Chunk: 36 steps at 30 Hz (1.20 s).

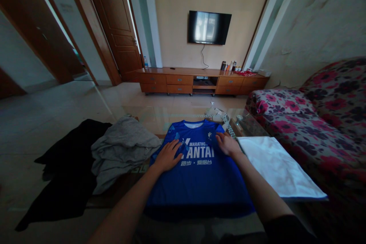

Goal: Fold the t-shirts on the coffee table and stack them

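Observation:
A blue T-shirt (200, 183) with white "MARATHON" and "YANTAI" print lies front side up on a glass-topped table, its neckline at the far side. My left hand (169, 155) rests flat on the chest, fingers spread across the left end of the lettering. Near the small bird-like emblem, my right hand (228, 143) touches the shirt's right side, its fingers pointing inward and slightly bent. Nothing shows in either hand. To the right lies a flat white folded cloth (280, 166). On the left, a crumpled grey garment (122, 146) is heaped against a black garment (68, 179).
The glass table (185, 112) has a patterned border and a small glass item (239, 119) toward its far right. A flowered sofa (323, 129) stands at the right. Beyond are a low wooden cabinet (180, 80) with bottles, a wall television (209, 27) and a brown door (114, 26).

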Motion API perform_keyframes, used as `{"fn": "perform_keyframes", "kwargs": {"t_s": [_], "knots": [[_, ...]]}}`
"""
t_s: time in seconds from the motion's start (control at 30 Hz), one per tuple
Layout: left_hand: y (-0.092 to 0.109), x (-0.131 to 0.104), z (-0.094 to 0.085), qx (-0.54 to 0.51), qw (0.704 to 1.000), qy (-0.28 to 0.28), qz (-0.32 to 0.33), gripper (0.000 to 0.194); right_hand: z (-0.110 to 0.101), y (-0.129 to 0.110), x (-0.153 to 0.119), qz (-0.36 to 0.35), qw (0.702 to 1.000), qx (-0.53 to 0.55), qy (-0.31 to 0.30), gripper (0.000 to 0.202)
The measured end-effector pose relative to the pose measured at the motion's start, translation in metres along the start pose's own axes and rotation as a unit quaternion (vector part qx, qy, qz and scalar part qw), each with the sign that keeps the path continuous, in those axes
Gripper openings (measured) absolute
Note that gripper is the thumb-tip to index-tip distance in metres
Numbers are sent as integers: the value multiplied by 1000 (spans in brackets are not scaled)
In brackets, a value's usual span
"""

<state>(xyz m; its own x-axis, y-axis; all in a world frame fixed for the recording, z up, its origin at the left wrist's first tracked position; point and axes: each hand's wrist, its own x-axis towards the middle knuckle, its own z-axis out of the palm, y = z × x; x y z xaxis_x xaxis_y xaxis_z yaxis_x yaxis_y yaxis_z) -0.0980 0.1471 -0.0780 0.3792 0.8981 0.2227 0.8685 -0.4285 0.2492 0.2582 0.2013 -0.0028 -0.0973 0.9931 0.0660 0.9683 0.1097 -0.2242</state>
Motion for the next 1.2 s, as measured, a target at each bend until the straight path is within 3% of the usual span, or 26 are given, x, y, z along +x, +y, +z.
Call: {"fn": "perform_keyframes", "kwargs": {"t_s": [0.07,0.17,0.23,0.33,0.53,0.63,0.77,0.9,1.07,1.2], "knots": [[0,0,0,-5,1000,0,1,57,-13,31,8,-7,999,31,7,41],[0,-1,-1,-9,1000,1,-1,57,-12,73,6,65,996,-16,-59,56],[0,-1,-1,-9,1000,4,-3,57,-3,89,0,78,991,-31,-101,62],[1,-1,-1,-5,1000,6,-2,57,8,97,-7,42,992,-16,-116,55],[0,-1,-1,7,1000,-3,4,58,2,101,-4,-10,986,-6,-166,22],[-1,-1,-2,9,1000,-7,4,60,-3,98,1,-16,988,-12,-153,15],[-3,4,-6,5,1000,-25,6,61,0,78,7,-26,997,-13,-69,31],[-7,14,-9,19,999,2,-42,56,24,53,0,-118,993,-19,10,49],[-18,17,-2,51,996,21,-71,65,57,45,-14,-97,992,-75,-22,60],[-23,17,0,52,996,-6,-68,68,60,46,-17,-85,992,-85,-46,66]]}}
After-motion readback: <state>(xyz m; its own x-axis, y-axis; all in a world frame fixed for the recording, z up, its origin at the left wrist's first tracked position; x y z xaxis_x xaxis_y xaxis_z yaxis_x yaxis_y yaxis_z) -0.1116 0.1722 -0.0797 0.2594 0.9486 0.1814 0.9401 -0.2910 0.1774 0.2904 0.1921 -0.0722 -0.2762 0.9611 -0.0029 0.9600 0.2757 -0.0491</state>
